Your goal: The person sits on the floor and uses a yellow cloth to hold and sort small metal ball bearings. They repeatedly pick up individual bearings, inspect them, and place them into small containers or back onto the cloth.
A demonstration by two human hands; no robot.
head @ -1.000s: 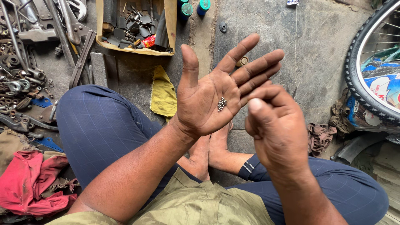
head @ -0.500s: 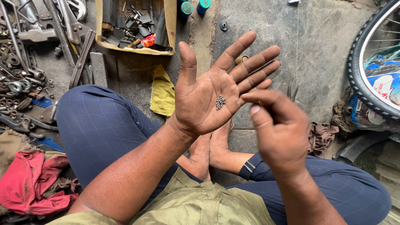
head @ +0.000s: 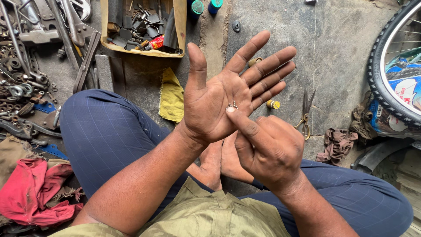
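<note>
Concrete floor point(head: 272, 26) served as the work area, with the person seated on it, legs in dark blue trousers folded and bare feet tucked under the hands.

Left hand point(head: 221, 98) was held up flat, palm toward the camera, fingers spread wide and slightly arched back. This made the palm a shallow tray, so a small cluster of tiny metal pieces point(head: 232, 105) could rest in its hollow without rolling off. They looked like little bearing balls or beads, though they were too small to tell for sure.

Right hand point(head: 267, 147) was loosely curled, back toward the camera, and held nothing. Its index finger was extended, with the tip touching the palm just below the cluster, placed as if to sort or count the pieces.

Surroundings:
- Cardboard box point(head: 142, 26) of dark scrap bits and a red tube, at the top, within arm's reach.
- Loose wrenches, nuts and other tools point(head: 26, 66) spread at far left.
- Yellow cloth point(head: 172, 95) beside the left knee; red rag point(head: 30, 193) at lower left.
- Scissors point(head: 305, 112) lying on the floor to the right of the hands, a small yellow-capped piece point(head: 273, 104) near them.
- Bicycle wheel point(head: 386, 74) at the right edge, only partly in view.
</note>
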